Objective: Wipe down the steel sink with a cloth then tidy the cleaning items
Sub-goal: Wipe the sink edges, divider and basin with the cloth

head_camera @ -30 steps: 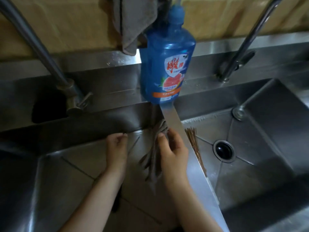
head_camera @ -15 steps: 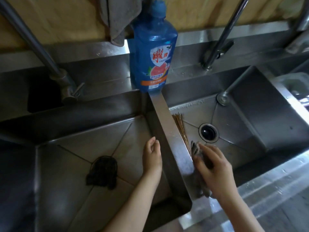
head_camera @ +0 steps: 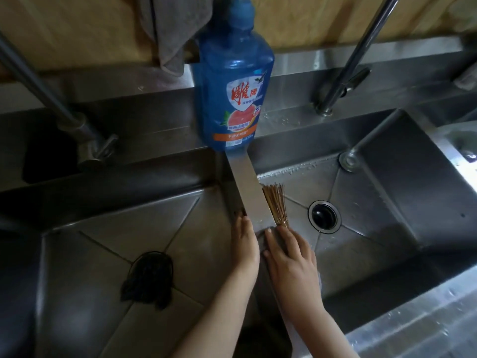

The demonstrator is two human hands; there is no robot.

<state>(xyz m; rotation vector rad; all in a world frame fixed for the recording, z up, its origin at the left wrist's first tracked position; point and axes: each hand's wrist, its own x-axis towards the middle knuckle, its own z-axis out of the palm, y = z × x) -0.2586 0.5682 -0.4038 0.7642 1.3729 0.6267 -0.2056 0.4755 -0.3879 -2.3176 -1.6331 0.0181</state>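
- Steel sink (head_camera: 154,120), two basins, with a divider ridge (head_camera: 245,182) whose long axis runs from between the hands straight away to the back ledge.
- Cloth (head_camera: 260,240) sits on the near part of the divider, under the right hand (head_camera: 291,259) and spilling to that hand's right-basin side. It is mostly hidden, so I cannot tell its shape or which way it lies.
- Right hand lies palm down with fingers nearly straight, pressing on the cloth and not curled round it.
- Left hand (head_camera: 245,244) has its fingers straight and together, laid against the left flank of the divider just beside the right hand. It holds nothing.
- Bamboo brush (head_camera: 276,205) is just beyond the right fingertips in the right basin (head_camera: 413,189), lying along the divider. Its bound end is at the fingertips and its fanned tips point away from the person.
- The right basin also holds the drain (head_camera: 324,215), beyond and right of the right hand, plus water drops.
- Left basin (head_camera: 90,254) has one dark scouring pad (head_camera: 148,277) on the floor, well left of the left hand.
- Blue dish-soap bottle (head_camera: 232,86) stands upright at the far end of the divider, straight ahead of both hands, label toward the camera.
- Grey towel (head_camera: 173,34) hangs on the wall behind and left of the bottle.
- Faucets: one far left (head_camera: 64,109), one far right (head_camera: 348,60).
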